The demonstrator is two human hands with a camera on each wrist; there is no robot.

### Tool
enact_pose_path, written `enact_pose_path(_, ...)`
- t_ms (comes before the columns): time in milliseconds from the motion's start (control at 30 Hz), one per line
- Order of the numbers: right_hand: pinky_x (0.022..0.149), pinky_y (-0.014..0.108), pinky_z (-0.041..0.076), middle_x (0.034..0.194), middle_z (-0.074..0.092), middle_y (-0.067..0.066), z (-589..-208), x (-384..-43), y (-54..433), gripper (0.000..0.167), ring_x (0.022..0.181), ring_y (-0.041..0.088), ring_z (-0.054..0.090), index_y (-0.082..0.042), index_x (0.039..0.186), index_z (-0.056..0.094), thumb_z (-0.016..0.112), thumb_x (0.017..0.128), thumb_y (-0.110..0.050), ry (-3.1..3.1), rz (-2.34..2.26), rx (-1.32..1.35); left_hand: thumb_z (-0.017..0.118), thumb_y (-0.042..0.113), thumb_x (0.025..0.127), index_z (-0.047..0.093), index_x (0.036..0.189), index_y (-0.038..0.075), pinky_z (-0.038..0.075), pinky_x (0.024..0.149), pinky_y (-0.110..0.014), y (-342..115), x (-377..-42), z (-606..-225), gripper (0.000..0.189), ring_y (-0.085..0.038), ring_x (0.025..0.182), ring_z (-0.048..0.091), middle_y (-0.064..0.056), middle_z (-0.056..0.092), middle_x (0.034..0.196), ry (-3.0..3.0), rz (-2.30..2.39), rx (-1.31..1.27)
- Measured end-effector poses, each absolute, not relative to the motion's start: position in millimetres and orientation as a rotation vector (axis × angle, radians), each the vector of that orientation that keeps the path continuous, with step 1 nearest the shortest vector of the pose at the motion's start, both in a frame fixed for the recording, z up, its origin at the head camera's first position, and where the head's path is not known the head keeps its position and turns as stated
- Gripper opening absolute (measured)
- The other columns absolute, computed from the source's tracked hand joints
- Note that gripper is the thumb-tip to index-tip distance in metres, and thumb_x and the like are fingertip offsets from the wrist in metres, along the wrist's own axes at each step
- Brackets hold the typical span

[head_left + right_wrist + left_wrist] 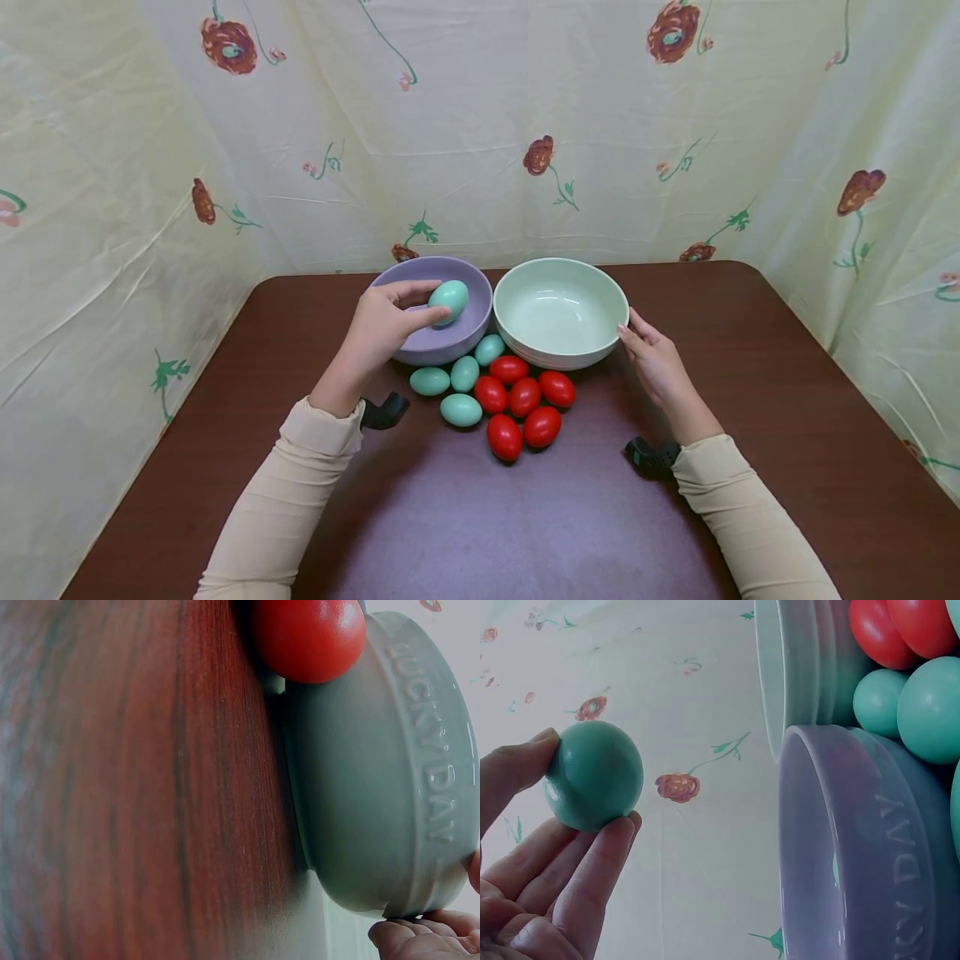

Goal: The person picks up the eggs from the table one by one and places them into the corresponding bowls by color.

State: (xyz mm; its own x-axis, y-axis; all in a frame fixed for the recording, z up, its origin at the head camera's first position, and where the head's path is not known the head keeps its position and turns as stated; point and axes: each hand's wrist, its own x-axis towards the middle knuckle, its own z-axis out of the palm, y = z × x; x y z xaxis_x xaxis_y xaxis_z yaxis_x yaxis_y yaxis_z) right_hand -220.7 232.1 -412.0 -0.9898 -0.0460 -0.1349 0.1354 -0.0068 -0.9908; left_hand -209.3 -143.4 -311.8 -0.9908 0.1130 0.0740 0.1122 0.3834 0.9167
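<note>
A person's left hand [384,321] pinches a turquoise egg [451,300] above a purple bowl [435,357] as the right hand [660,367] grips a pale green bowl [558,360] alongside, red eggs [524,397] and other turquoise eggs [461,410] clustered in front.

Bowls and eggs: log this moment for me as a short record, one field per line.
Left grip: pinches a green egg over the purple bowl
Right grip: touches the right side of the pale green bowl
Red eggs: six, clustered on the table
Other green eggs: four visible, on the table beside the reds
Lettering: LUCKY DAY on the pale green bowl
Backdrop: flower-patterned cloth
</note>
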Motion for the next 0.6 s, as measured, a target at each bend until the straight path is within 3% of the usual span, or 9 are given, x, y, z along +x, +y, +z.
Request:
enact_pose_path(333, 0.124, 0.040, 0.011, 0.167, 0.002, 0.006, -411.8, -220.1, 232.8, 0.064, 0.153, 0.020, 0.007, -0.009, 0.158, 0.007, 0.043, 0.107, -0.021, 2.119, -2.148, 0.092, 0.083, 0.040, 0.079, 0.071, 0.125, 0.020, 0.045, 0.105, -0.040, -143.8, -221.5, -313.9, 0.051, -0.018, 0.121, 0.060, -0.003, 0.072, 0.123, 2.661, 1.696, 0.193)
enact_pose_path(600, 0.124, 0.039, 0.012, 0.167, 0.002, 0.005, -411.4, -219.5, 233.2, 0.064, 0.154, 0.019, 0.008, -0.011, 0.158, 0.008, 0.044, 0.106, -0.022, 2.115, -2.139, 0.105, 0.082, 0.041, 0.080, 0.069, 0.127, 0.019, 0.043, 0.105, -0.043, -146.5, -229.1, -316.0, 0.053, -0.020, 0.128, 0.054, -0.001, 0.063, 0.136, 2.664, 1.718, 0.129)
